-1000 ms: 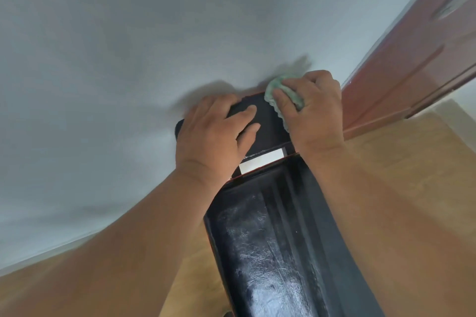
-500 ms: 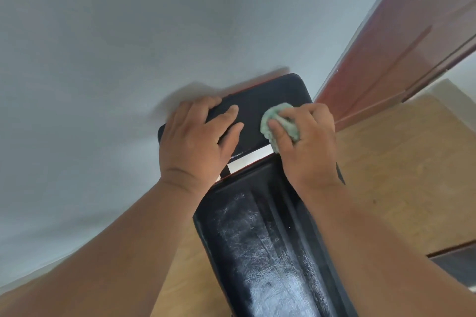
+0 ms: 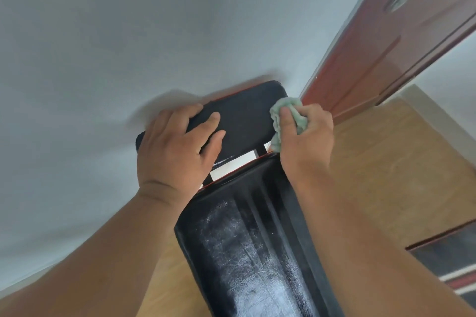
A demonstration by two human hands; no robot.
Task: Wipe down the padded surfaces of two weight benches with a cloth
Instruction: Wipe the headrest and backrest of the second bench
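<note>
A black padded weight bench runs away from me: a long shiny back pad (image 3: 247,252) and, past a narrow gap, a smaller head pad (image 3: 247,121) close to the wall. My left hand (image 3: 177,152) grips the left end of the head pad, fingers curled over its far edge and thumb on top. My right hand (image 3: 304,136) holds a bunched pale green cloth (image 3: 286,118) against the right edge of the head pad.
A grey-white wall (image 3: 154,33) stands right behind the bench. A red-brown door (image 3: 386,46) is at the right. Wooden floor (image 3: 386,175) lies beside the bench, and part of another dark pad with red trim (image 3: 448,260) shows at the lower right.
My right hand has carried the cloth from the middle of the head pad to its right edge. My left hand stays on the pad's left end.
</note>
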